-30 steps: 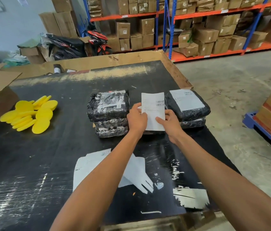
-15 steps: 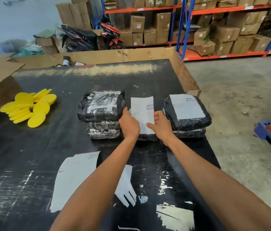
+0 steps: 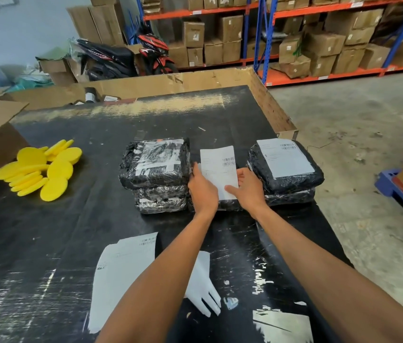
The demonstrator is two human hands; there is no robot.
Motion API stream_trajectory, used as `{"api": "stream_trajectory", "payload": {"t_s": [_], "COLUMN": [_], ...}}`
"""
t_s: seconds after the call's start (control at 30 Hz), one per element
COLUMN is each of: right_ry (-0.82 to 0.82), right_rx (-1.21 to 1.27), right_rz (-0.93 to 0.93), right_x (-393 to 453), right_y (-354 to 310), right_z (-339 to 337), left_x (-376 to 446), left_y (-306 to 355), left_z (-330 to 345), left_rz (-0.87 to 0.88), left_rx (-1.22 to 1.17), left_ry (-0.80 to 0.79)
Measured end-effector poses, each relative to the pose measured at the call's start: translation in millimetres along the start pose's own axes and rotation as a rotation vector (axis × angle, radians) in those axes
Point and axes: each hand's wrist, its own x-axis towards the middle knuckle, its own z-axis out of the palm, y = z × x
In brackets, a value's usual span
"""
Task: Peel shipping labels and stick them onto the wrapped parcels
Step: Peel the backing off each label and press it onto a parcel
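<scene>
Two hands flatten a white paper shipping label onto a low black wrapped parcel at frame centre.
Left hand and right hand lie open, fingers straight, pressing the label's side edges. Stacked black parcels flank it left; a labelled black parcel right. Yellow foam discs lie at middle left on the black table.

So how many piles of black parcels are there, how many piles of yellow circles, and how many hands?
Black parcel piles: 3, left, middle, right
Yellow circle piles: 1
Hands: 2, left, right
Total: 6
</scene>
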Motion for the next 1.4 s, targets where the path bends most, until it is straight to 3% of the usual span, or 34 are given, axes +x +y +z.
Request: {"api": "stream_trajectory", "payload": {"t_s": [0.27,0.4,0.5,0.6,0.8,1.07,1.4], "right_ry": [0.059,0.082,0.078,0.007,-0.112,-0.247,-0.183], "right_rx": [0.026,-0.089,-0.163,-0.201,-0.233,-0.288,-0.199], "right_rz": [-0.073,-0.21,-0.315,-0.253,-0.142,0.004,0.28], "right_x": [-11,-16,-11,1,30,69,60], "right_y": [0,9,16,14,7,-13,-9], "right_z": [6,6,6,7,10,17,18], "left_x": [-11,-16,-11,4,37,59,55], "left_y": [-1,-4,-11,-17,-8,1,2], "left_z": [3,7,8,10,12,21,19], "left_rz": [0.056,0.111,0.247,0.366,0.319,0.213,0.167], "left_rx": [0.076,0.107,0.147,0.329,0.541,0.523,0.558], "left_ry": [-0.073,-0.046,-0.08,-0.228,-0.388,-0.405,-0.531]}}
